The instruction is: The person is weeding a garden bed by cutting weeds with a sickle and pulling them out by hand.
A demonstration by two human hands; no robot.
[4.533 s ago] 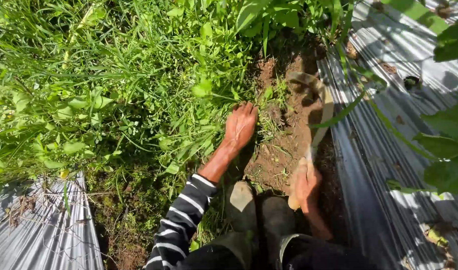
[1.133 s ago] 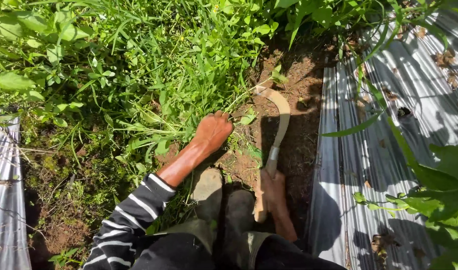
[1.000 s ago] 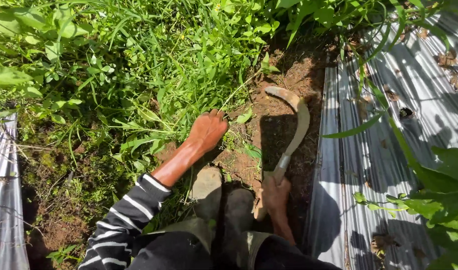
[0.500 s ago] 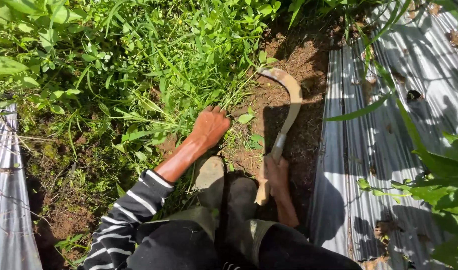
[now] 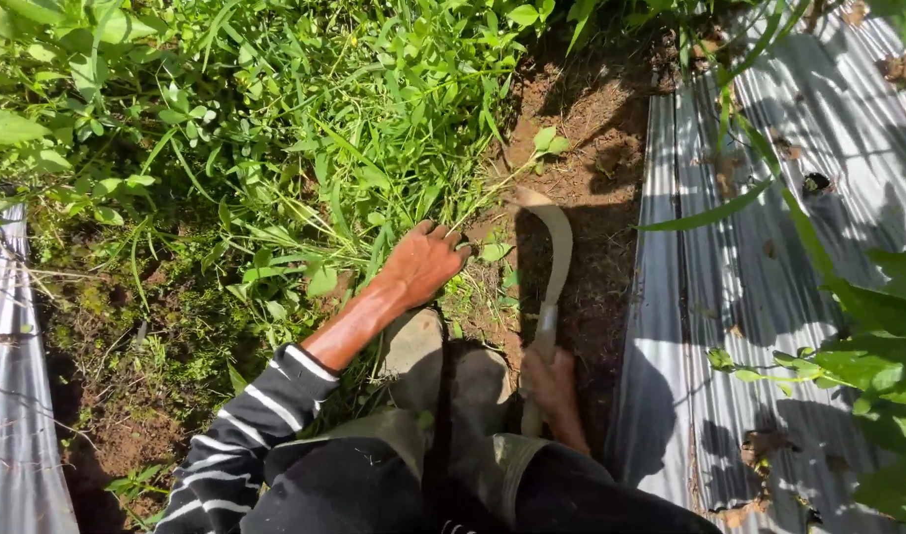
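Sickle [image 5: 554, 247]: its curved blade is laid low over the bare brown soil [image 5: 591, 158], the tip pointed toward the weeds [image 5: 374, 148], and its pale wooden handle is gripped in the right hand [image 5: 550, 381], whose fingers are wrapped fully round it. That hand sits in shadow, so the exact grip can only be roughly made out. The left hand [image 5: 423, 262] is pressed into the grass at the edge of the weed patch, fingers curled over a tuft of stems; a striped sleeve [image 5: 265, 415] is seen behind it. Two muddy boots [image 5: 443, 371] are planted between the hands. Silver plastic mulch [image 5: 760, 257] is spread just beside the soil strip on the right, and more of it is seen at the far left.
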